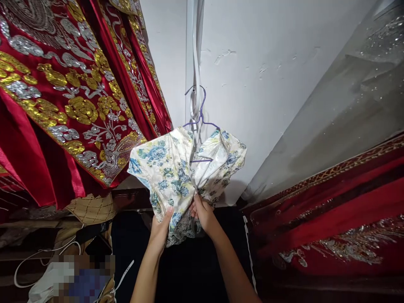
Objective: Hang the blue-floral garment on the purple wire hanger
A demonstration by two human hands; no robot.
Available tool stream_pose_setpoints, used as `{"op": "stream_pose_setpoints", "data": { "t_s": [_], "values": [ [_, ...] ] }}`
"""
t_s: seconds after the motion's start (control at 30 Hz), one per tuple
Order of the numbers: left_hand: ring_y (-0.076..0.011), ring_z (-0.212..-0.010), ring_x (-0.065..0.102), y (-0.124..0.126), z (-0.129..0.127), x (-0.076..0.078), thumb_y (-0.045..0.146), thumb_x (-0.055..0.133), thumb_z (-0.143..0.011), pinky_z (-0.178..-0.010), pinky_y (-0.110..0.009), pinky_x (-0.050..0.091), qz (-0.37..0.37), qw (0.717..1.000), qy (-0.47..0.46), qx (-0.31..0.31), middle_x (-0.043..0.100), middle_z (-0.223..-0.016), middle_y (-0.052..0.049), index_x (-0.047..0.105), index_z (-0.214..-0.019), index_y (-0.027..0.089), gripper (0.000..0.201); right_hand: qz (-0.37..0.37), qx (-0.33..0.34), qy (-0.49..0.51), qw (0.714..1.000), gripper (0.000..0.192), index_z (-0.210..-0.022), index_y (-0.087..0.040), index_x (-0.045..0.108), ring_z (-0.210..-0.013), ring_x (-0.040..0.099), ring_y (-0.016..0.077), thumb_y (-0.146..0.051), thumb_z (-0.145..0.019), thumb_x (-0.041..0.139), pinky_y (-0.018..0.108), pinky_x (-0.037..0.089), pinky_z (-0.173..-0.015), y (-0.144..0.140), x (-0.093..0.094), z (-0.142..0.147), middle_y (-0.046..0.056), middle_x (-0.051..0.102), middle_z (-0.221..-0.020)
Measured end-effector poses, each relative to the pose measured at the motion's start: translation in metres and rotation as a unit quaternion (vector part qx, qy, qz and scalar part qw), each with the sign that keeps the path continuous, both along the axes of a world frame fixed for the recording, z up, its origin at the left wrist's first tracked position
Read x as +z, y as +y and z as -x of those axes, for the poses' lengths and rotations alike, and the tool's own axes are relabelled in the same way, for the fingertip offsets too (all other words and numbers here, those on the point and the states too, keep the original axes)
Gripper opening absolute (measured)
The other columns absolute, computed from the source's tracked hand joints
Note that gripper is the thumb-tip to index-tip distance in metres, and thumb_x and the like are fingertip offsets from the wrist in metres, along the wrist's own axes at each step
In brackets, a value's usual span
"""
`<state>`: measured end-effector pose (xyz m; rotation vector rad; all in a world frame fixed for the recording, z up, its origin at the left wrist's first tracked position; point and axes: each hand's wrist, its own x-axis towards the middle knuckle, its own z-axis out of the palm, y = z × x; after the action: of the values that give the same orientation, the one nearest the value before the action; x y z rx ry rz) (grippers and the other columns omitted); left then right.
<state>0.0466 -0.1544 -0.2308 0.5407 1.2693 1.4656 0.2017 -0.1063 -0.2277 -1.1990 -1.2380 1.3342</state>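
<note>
A white blouse point(176, 176) with blue and yellow flowers drapes over a purple hanger point(203, 109) in front of the wall. Its front hangs apart at the neck, showing a pale lining. My left hand point(160, 229) grips the lower left side of the blouse, thumb on top and the other fingers hidden behind the cloth. At the middle of the front, my right hand point(202, 210) pinches the edge of the blouse between thumb and fingers. The lower hem bunches in grey-green folds between both hands.
On the left hangs a red garment point(85, 97) with gold and silver embroidery. White straps point(195, 54) run down the wall to the hanger. Black cloth point(189, 273) lies below. At the right are clear plastic sheeting point(315, 126) and another red embroidered garment point(347, 219). A white cable point(19, 269) loops lower left.
</note>
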Motion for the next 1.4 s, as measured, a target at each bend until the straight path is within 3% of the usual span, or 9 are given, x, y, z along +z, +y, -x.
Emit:
{"op": "stream_pose_setpoints", "data": {
  "t_s": [0.13, 0.27, 0.7, 0.83, 0.9, 1.0, 1.07, 1.17, 1.4],
  "values": [
    [-0.0335, -0.139, 0.05, -0.004, 0.0, 0.003, 0.049, 0.083, -0.075, -0.119, -0.046, 0.038, -0.009, 1.0, -0.01, -0.02, 0.059, -0.146, -0.011, 0.055, -0.142, 0.027, 0.076, 0.033, 0.024, 0.021, 0.999, 0.059, -0.065, -0.02, 0.057, -0.05, 0.048, 0.0163, -0.077, -0.082, 0.054, 0.031, 0.036, -0.052, -0.002, -0.002, 0.004, 0.002, 0.057, -0.055],
    [-0.0331, -0.138, 0.052, -0.006, -0.004, 0.007, 0.048, 0.083, -0.076, -0.119, -0.047, 0.038, -0.008, 1.0, -0.021, -0.022, 0.06, -0.145, -0.011, 0.055, -0.142, 0.026, 0.075, 0.025, 0.009, 0.06, 0.998, 0.038, -0.075, -0.022, 0.056, -0.052, 0.047, 0.015, -0.058, -0.08, 0.065, 0.028, 0.034, -0.052, -0.01, 0.006, 0.003, -0.002, 0.056, -0.058],
    [-0.0304, -0.139, 0.051, -0.009, -0.011, 0.014, 0.044, 0.08, -0.08, -0.118, -0.042, 0.041, -0.013, 0.999, -0.041, -0.016, 0.058, -0.147, -0.008, 0.055, -0.139, 0.028, 0.067, 0.027, -0.023, 0.09, 0.995, 0.023, -0.063, -0.022, 0.057, -0.052, 0.044, 0.0153, -0.037, -0.08, 0.057, 0.029, 0.032, -0.052, -0.011, 0.015, -0.009, 0.0, 0.052, -0.055],
    [-0.0326, -0.132, 0.057, -0.004, -0.001, 0.001, 0.046, 0.078, -0.08, -0.112, -0.042, 0.045, -0.013, 0.996, 0.061, 0.06, 0.066, -0.132, -0.011, 0.063, -0.123, 0.023, 0.05, 0.041, -0.045, 0.09, 0.994, 0.024, -0.052, -0.021, 0.054, -0.05, 0.042, 0.0135, -0.028, -0.075, 0.053, 0.028, 0.029, -0.051, -0.013, 0.018, -0.017, 0.0, 0.051, -0.05],
    [-0.0303, -0.128, 0.057, -0.003, -0.001, -0.008, 0.042, 0.079, -0.08, -0.11, -0.042, 0.044, -0.07, 0.967, 0.182, 0.166, 0.064, -0.129, -0.009, 0.06, -0.123, 0.024, 0.05, 0.055, -0.028, 0.077, 0.995, 0.024, -0.052, -0.02, 0.056, -0.05, 0.042, 0.0128, -0.028, -0.074, 0.054, 0.027, 0.029, -0.05, -0.015, 0.019, -0.019, 0.001, 0.054, -0.05],
    [-0.0273, -0.124, 0.054, -0.001, -0.01, -0.015, 0.029, 0.079, -0.08, -0.109, -0.043, 0.042, -0.204, 0.863, 0.387, 0.253, 0.057, -0.126, -0.008, 0.059, -0.121, 0.025, 0.046, 0.063, 0.002, 0.06, 0.996, 0.025, -0.052, -0.019, 0.057, -0.048, 0.042, 0.0117, -0.029, -0.075, 0.054, 0.026, 0.03, -0.049, -0.016, 0.019, -0.018, 0.001, 0.058, -0.051],
    [-0.0258, -0.12, 0.055, 0.002, -0.022, -0.015, 0.02, 0.072, -0.084, -0.106, -0.042, 0.043, -0.269, 0.829, 0.469, 0.145, 0.058, -0.119, -0.009, 0.062, -0.113, 0.022, 0.031, 0.06, 0.019, 0.057, 0.996, 0.026, -0.052, -0.019, 0.056, -0.046, 0.041, 0.011, -0.029, -0.076, 0.053, 0.026, 0.029, -0.048, -0.016, 0.019, -0.015, 0.0, 0.056, -0.048],
    [-0.0217, -0.106, 0.061, 0.011, -0.038, -0.013, 0.01, 0.059, -0.088, -0.094, -0.035, 0.049, -0.31, 0.832, 0.458, -0.037, 0.061, -0.109, -0.008, 0.06, -0.109, 0.021, 0.024, 0.053, 0.046, 0.044, 0.997, 0.025, -0.053, -0.02, 0.055, -0.044, 0.041, 0.0107, -0.029, -0.077, 0.052, 0.025, 0.03, -0.048, -0.018, 0.023, -0.013, -0.001, 0.055, -0.045],
    [-0.0165, -0.081, 0.059, 0.025, -0.05, -0.009, 0.009, 0.058, -0.087, -0.075, -0.027, 0.046, -0.314, 0.855, 0.406, -0.075, 0.059, -0.085, -0.002, 0.059, -0.09, 0.019, 0.01, 0.033, 0.03, -0.001, 0.999, 0.025, -0.061, -0.018, 0.065, -0.04, 0.039, 0.0097, -0.028, -0.078, 0.049, 0.024, 0.031, -0.047, -0.021, 0.033, -0.021, -0.001, 0.056, -0.043]
  ]
}}
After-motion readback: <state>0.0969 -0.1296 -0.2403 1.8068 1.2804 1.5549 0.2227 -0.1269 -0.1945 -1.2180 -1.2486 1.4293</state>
